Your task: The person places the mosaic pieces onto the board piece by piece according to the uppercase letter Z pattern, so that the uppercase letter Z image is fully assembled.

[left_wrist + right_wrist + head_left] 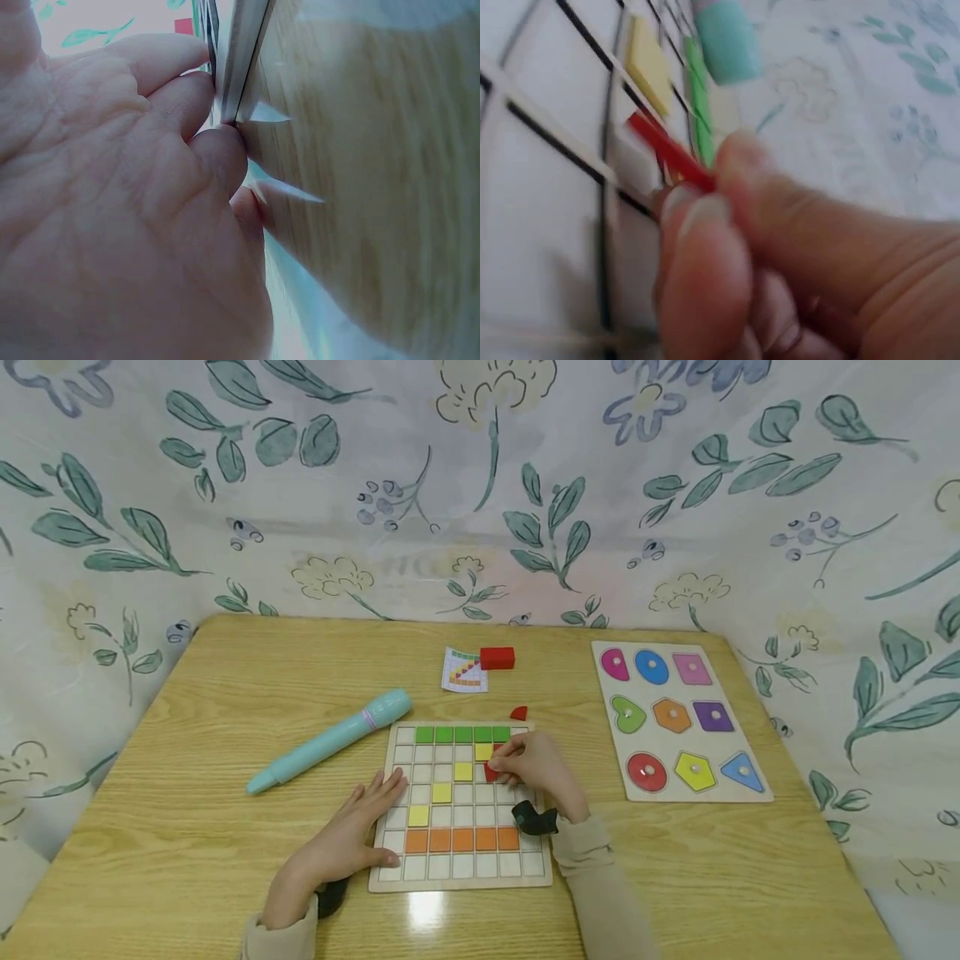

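My right hand point(531, 768) pinches a small flat red piece point(671, 152) between thumb and fingers, over the right part of the wooden grid board point(465, 888). Its full outline is partly hidden by the fingers. Another bit of red shows beside the fingertips, in the row below the green tiles point(462, 734). Yellow tiles point(442, 792) climb diagonally across the squares, and orange tiles point(462, 840) form a row near the bottom. With fingers extended, my left hand point(341, 839) rests on the board's left edge; in the left wrist view its fingertips touch the board's side.
Behind the board lie a red quarter-round piece point(519, 713), a printed pattern card point(463, 672) and a red block point(497, 657) at the card's corner. A turquoise pen-shaped tube point(330, 743) lies left. The knobbed shape puzzle point(660, 740) lies right. A floral cloth point(420, 568) hangs behind.
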Tool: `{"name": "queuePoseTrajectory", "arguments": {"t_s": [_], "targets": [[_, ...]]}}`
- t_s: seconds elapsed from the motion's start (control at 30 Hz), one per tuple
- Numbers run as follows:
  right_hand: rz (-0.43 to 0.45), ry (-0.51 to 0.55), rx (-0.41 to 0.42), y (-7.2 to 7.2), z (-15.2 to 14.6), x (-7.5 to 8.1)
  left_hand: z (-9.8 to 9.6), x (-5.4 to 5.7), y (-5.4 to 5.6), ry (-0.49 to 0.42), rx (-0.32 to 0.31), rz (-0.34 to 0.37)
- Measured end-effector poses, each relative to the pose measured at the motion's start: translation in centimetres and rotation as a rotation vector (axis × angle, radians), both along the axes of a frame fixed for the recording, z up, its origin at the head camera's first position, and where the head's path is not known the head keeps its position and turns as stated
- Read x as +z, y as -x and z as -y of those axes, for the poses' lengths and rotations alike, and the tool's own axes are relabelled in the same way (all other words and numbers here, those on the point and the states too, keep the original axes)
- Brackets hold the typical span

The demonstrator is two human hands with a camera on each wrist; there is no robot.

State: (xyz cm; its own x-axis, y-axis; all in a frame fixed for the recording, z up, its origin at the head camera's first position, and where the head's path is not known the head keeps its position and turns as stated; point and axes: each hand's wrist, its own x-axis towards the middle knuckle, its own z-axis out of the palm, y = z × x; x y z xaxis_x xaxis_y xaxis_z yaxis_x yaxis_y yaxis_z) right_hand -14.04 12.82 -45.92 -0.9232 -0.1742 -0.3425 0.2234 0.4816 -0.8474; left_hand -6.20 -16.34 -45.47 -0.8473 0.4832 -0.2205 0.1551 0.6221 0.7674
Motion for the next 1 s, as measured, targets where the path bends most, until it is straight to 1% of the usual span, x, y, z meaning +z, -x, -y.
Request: {"name": "queuePoseTrajectory", "arguments": {"t_s": [0.13,0.4,0.5,0.63,0.73,0.83,1.0], "targets": [[-0.002,-0.016,0.002,-0.4,1.1,0.0,0.0,-0.1,0.0,0.002,-0.003,-0.008],[-0.105,-0.049,-0.061,-0.8,2.0,-0.3,0.0,-0.2,-0.1,-0.002,-0.002,0.001],[-0.135,-0.08,-0.07,-0.9,2.3,-0.3,0.0,-0.2,0.0,0.002,0.003,0.002],[-0.142,-0.098,-0.068,-0.8,2.2,-0.3,0.0,-0.2,0.0,0.004,0.005,-0.003],[-0.112,-0.105,-0.06,-0.5,1.2,-0.3,-0.1,-0.3,0.0,-0.004,0.0,-0.003],[-0.089,-0.139,-0.068,-0.1,-1.1,-0.1,-0.2,-0.5,0.0,-0.007,0.0,0.002],[-0.127,-0.252,-0.101,0.3,-5.2,-0.3,0.1,-0.5,0.0,-0.003,0.006,0.0]]}}
